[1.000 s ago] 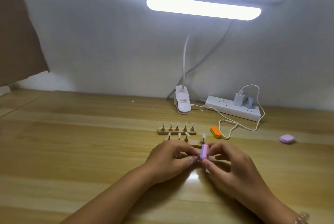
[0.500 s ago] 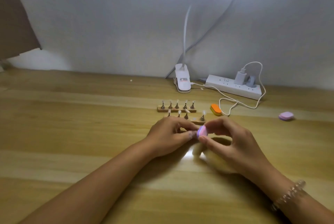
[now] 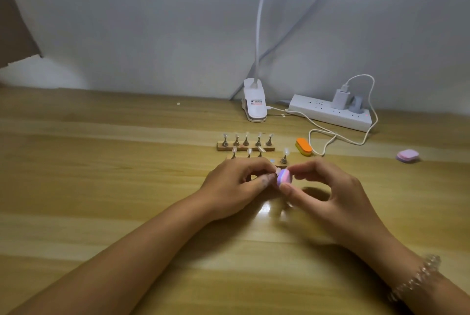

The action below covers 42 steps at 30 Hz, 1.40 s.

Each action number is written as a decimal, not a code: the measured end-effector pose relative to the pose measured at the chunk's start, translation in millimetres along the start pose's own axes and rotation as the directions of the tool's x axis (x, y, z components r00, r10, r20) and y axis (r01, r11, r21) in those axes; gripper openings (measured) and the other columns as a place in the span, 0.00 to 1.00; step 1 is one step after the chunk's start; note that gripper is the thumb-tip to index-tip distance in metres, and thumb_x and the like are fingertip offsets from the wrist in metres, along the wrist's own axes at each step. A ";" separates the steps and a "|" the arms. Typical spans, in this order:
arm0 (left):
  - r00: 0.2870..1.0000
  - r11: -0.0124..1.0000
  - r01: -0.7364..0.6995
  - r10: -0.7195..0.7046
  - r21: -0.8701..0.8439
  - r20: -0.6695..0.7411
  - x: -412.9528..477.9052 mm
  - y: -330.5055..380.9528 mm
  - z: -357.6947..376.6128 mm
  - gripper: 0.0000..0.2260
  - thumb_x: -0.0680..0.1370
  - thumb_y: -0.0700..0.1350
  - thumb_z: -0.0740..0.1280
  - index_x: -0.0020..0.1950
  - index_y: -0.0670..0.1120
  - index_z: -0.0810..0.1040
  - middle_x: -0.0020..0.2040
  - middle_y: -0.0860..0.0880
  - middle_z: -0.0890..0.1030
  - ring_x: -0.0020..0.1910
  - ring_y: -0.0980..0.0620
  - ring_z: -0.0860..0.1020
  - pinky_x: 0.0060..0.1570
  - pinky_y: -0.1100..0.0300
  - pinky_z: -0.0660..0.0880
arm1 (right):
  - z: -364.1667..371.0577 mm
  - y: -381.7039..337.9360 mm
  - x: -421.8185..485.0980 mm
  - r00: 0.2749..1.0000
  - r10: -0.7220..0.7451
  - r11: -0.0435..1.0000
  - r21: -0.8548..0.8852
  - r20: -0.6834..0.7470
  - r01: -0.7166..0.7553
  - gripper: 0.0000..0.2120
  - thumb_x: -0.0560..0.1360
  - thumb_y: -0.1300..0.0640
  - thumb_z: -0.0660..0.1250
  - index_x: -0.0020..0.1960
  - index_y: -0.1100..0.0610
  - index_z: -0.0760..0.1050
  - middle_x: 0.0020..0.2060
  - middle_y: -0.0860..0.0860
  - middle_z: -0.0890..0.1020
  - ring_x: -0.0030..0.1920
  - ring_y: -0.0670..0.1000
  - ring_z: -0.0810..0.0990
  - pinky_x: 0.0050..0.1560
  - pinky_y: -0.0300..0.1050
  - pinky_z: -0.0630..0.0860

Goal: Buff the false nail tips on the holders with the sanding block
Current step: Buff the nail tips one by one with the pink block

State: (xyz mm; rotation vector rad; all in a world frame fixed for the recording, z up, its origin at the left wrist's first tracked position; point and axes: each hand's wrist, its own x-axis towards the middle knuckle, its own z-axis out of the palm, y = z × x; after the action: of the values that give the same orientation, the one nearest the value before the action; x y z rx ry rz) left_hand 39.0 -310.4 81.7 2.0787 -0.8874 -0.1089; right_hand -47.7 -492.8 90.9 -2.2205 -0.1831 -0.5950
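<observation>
We see the right hand (image 3: 328, 195) pinching the small pink-and-purple sanding block (image 3: 284, 177) between thumb and forefinger, just above the wooden table (image 3: 101, 187). The left hand (image 3: 236, 185) faces it with its fingers curled, pinching what seems to be a nail tip (image 3: 277, 172) against the block's left face, though blur keeps us from being sure. Just behind the hands lie two wooden holder strips: the rear strip (image 3: 245, 148) carries five upright stands with tips, and the front strip (image 3: 254, 156) is partly hidden by the left hand. To their right lies an orange block (image 3: 304, 147), and a pink block (image 3: 407, 156) sits well apart. A white power strip (image 3: 330, 115) and a lamp clip (image 3: 255, 103) stand by the wall.
</observation>
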 end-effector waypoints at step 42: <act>0.999 0.981 0.032 -0.034 0.192 0.008 0.2 1.5 1.9 0.10 0.77 0.55 0.59 0.53 0.64 0.78 0.40 0.67 0.77 0.38 0.66 0.72 0.39 0.60 0.65 | 7.1 -1.5 -1.6 0.970 -0.242 0.952 -0.191 -0.004 0.237 0.14 0.69 0.58 0.76 0.52 0.59 0.77 0.47 0.50 0.80 0.49 0.51 0.80 0.47 0.50 0.79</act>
State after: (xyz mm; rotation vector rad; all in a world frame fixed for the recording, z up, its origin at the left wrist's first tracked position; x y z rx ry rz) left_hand 37.6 -312.4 81.6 2.2745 -0.9007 -0.0547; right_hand -47.1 -486.5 87.1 -2.3907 -0.4015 -0.8042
